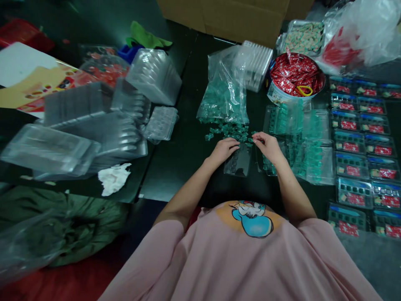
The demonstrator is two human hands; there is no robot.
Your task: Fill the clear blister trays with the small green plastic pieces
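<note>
My left hand [226, 149] is at the upper left of a clear plastic tray [240, 164], with its fingers bent and close together. What they hold, if anything, is too small to make out. At the tray's upper right, my right hand [267, 145] pinches what looks like a small green translucent piece [250, 140] between thumb and finger. Just beyond both hands lies a loose pile of green translucent pieces [233, 130]. It spills from the mouth of a clear plastic bag [224, 94] holding many more.
Clear trays with green pieces [308, 156] are stacked right of my right hand. Filled packs [349, 165] stand in rows farther right. A round tin [275, 98] holds red packets and yellow-handled scissors [304, 90]. Empty clear trays [94, 133] and white tissue [114, 179] lie left.
</note>
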